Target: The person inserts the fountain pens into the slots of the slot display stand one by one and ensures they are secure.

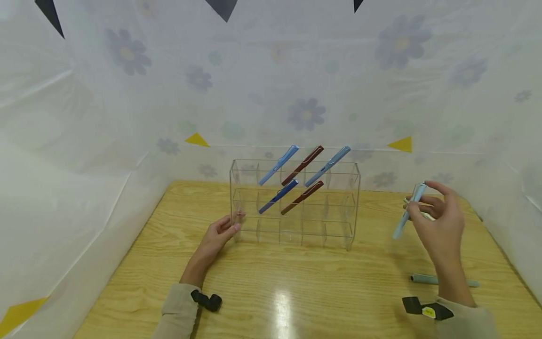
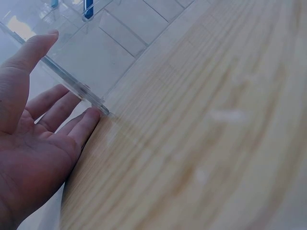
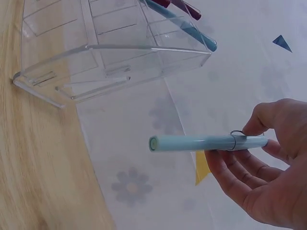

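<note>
At the right, my right hand (image 1: 442, 221) pinches a pale blue pen (image 1: 410, 210) between thumb and fingers, raised above the table. In the right wrist view the pen (image 3: 192, 143) points toward the rack, its clip under the thumb. My left hand (image 1: 216, 240) holds the lower left side of a clear acrylic pen rack (image 1: 292, 227); in the left wrist view, thumb and fingers lie either side of its edge (image 2: 72, 85). Upper in the rack lean a light blue pen (image 1: 278, 165), a dark red pen (image 1: 302, 165) and a grey-blue pen (image 1: 327, 166). Below are a dark blue pen (image 1: 278, 197) and another dark red pen (image 1: 302, 198).
A grey-green pen (image 1: 425, 279) lies on the wooden table (image 1: 262, 282), partly hidden behind the right wrist. Behind the table hangs a white flowered sheet (image 1: 262, 84), with more sheeting along both sides.
</note>
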A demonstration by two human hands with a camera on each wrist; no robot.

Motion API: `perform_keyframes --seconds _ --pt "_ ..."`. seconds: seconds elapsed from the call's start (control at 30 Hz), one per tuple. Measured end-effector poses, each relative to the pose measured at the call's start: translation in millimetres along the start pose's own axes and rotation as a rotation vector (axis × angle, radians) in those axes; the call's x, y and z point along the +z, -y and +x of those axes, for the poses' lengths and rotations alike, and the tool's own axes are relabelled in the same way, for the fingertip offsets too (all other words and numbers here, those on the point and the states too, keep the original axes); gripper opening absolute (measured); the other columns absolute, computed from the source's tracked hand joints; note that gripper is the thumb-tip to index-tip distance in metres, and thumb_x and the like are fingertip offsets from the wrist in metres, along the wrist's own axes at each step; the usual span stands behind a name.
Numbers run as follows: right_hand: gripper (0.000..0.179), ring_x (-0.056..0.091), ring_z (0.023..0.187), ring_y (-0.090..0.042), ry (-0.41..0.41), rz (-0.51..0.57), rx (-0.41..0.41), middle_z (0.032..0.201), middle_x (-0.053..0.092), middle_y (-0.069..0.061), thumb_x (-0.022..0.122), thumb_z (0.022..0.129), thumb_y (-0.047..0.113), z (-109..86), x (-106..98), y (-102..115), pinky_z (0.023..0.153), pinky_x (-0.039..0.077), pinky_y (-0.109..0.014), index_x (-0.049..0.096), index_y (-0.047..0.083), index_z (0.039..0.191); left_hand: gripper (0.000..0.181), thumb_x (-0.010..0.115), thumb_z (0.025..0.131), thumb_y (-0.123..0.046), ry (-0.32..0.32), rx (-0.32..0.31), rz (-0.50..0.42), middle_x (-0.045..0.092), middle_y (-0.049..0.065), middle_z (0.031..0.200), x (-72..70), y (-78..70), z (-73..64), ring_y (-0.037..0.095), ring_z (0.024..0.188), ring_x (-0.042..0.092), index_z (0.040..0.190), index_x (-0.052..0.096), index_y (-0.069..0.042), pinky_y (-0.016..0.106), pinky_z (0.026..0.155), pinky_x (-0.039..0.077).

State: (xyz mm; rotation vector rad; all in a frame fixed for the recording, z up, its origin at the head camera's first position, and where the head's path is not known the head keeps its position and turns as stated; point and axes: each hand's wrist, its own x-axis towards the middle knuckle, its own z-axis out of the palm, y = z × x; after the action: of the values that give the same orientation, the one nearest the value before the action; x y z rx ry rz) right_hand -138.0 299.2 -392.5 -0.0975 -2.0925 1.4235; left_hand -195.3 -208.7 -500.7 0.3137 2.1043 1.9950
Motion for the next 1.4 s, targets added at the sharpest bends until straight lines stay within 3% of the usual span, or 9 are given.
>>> perform_keyframes --seconds 0.13,0.27,0.47,0.77,1.2,1.4 --pt "0.054 0.074 0.075 -0.009 -0.003 0.166 0.014 0.107 0.071 -0.009 0.061 0.092 -0.008 -0.9 7 9 0.065 0.058 -0.022 0.053 0.009 0.143 0.060 0.063 0.105 -0.029 -0.002 -0.003 -0.005 0.050 0.010 0.154 0.0 0.5 0.3 0.025 0.142 0.046 0.158 0.041 -0.009 0.027 0.105 0.045" --pt "0.050 0.075 0.076 -0.014 -0.003 0.288 -0.034 0.107 0.070 -0.017 0.061 0.093 -0.009 -1.2 13 18 0.066 0.058 -0.025 0.055 0.004 0.141 0.062 0.063 0.105 -0.029 -0.014 -0.011 0.001 0.050 0.011 0.154 0.3 0.8 0.1 0.026 0.141 0.047 0.158 0.040 -0.007 0.027 0.104 0.046" --pt "0.047 0.073 0.085 -0.016 0.022 0.339 -0.138 0.109 0.071 -0.017 0.061 0.094 -0.009 1.9 24 30 0.068 0.059 -0.025 0.057 0.000 0.140 0.058 0.062 0.106 -0.028 -0.009 0.004 0.007 0.051 0.011 0.154 0.2 0.9 -0.2 0.026 0.142 0.046 0.157 0.043 -0.009 0.028 0.106 0.045" --pt "0.042 0.076 0.085 -0.023 0.039 0.567 -0.164 0.111 0.059 -0.022 0.063 0.094 -0.012 7.0 45 50 0.073 0.060 -0.034 0.056 -0.007 0.135 0.058 0.062 0.106 -0.028 -0.014 -0.002 0.010 0.051 0.012 0.153 0.0 2.1 0.3 0.027 0.141 0.048 0.157 0.042 -0.008 0.026 0.104 0.045" --pt "0.036 0.075 0.086 -0.023 0.049 0.609 -0.193 0.107 0.064 -0.021 0.068 0.093 -0.010 13.6 81 57 0.078 0.059 -0.037 0.059 -0.012 0.128 0.058 0.064 0.104 -0.030 -0.028 -0.011 0.031 0.052 0.010 0.152 -0.2 0.5 0.3 0.026 0.139 0.050 0.156 0.045 -0.011 0.029 0.105 0.046" --pt "0.032 0.075 0.083 -0.022 0.048 0.516 -0.181 0.104 0.065 -0.021 0.070 0.093 -0.006 11.3 97 57 0.077 0.060 -0.034 0.061 -0.012 0.124 0.061 0.063 0.105 -0.031 -0.019 -0.011 0.029 0.050 0.013 0.153 -0.3 0.5 0.9 0.028 0.140 0.048 0.157 0.042 -0.008 0.035 0.108 0.044"
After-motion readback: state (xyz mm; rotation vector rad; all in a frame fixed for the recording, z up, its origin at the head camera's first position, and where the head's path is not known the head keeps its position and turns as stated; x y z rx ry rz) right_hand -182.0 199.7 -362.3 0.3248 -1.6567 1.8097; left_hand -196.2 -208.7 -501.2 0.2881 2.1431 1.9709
